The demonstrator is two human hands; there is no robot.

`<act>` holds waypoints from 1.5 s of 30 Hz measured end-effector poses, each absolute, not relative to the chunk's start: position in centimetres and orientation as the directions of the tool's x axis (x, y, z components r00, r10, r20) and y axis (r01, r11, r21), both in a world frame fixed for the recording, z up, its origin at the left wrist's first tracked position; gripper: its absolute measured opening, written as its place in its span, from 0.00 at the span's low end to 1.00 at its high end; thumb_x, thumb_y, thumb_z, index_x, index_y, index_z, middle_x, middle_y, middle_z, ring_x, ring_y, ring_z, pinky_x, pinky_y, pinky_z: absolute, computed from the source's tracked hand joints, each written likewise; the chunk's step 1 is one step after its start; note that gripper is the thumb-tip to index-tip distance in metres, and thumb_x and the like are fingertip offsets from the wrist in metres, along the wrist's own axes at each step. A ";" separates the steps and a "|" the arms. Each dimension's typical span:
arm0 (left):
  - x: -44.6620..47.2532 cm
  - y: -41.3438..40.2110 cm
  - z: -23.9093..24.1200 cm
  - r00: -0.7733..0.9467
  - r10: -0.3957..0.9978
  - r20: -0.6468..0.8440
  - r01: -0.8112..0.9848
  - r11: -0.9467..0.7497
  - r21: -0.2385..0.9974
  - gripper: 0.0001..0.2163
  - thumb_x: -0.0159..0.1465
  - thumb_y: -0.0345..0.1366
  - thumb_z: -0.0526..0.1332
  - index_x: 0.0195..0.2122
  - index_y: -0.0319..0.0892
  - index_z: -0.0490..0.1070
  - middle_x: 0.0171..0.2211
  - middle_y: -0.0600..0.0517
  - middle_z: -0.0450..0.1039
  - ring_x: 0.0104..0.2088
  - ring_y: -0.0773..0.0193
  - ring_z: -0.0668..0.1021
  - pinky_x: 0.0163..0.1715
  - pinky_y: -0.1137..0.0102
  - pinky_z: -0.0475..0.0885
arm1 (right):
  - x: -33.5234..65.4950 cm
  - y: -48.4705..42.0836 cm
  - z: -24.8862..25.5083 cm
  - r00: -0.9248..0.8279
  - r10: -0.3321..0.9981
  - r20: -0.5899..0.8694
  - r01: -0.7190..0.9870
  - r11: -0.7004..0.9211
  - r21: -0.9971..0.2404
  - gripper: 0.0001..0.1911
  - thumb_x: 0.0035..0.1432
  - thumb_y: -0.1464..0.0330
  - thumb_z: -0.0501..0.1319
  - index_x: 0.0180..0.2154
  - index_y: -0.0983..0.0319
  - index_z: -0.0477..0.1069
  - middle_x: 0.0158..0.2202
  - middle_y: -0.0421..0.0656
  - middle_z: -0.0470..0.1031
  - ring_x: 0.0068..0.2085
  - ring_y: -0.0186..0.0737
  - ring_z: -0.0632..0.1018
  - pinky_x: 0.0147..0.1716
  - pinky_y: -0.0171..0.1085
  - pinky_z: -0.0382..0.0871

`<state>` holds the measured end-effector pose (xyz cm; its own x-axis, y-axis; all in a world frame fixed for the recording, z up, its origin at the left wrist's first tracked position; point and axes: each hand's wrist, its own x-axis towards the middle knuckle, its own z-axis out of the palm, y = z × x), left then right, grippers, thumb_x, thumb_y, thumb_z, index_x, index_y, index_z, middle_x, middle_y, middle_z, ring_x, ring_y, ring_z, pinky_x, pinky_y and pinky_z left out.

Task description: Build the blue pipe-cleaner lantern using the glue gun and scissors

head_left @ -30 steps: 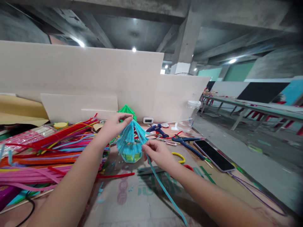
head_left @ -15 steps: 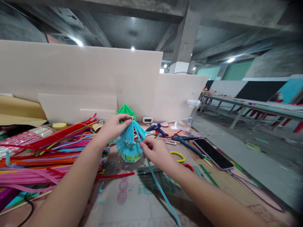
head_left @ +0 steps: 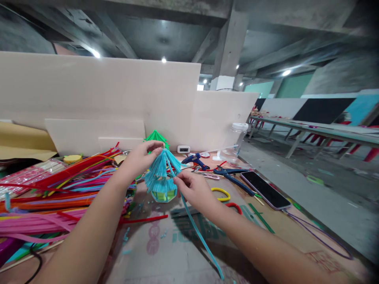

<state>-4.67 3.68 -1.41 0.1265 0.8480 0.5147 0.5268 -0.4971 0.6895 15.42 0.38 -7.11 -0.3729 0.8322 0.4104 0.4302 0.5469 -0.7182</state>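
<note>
A small blue tiered pavilion model (head_left: pixel 156 173), built of pipe cleaners, stands upright on the cardboard-covered table. My left hand (head_left: pixel 145 156) pinches the tip of its pointed roof from the left. On the model's right side, my right hand (head_left: pixel 192 185) has thumb and finger closed on a long blue pipe cleaner (head_left: pixel 197 230). One end of that strip lies against the roof; its loose tail hangs down toward the table's near edge. Behind the model a green pointed roof (head_left: pixel 155 136) shows in part.
Bundles of coloured pipe cleaners (head_left: pixel 79 193) cover the left side. To the right lie a blue glue gun (head_left: pixel 195 160), scissors (head_left: pixel 220 194), dark blue pliers (head_left: pixel 235 181) and a phone (head_left: pixel 265 190). A clear jar (head_left: pixel 235 142) stands behind, before white boards (head_left: pixel 118 90).
The view has shifted very slightly. Both hands keep their places at the model, and the blue pipe cleaner stays in my right hand.
</note>
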 end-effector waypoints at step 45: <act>-3.4 2.4 -0.7 0.196 0.827 0.527 0.622 -0.521 0.585 0.15 0.62 0.46 0.55 0.35 0.40 0.74 0.32 0.50 0.75 0.32 0.61 0.75 0.33 0.69 0.67 | 15.6 0.0 -7.0 -0.388 0.796 0.464 0.425 0.601 -0.677 0.14 0.61 0.64 0.54 0.25 0.63 0.68 0.22 0.37 0.67 0.24 0.30 0.66 0.23 0.30 0.56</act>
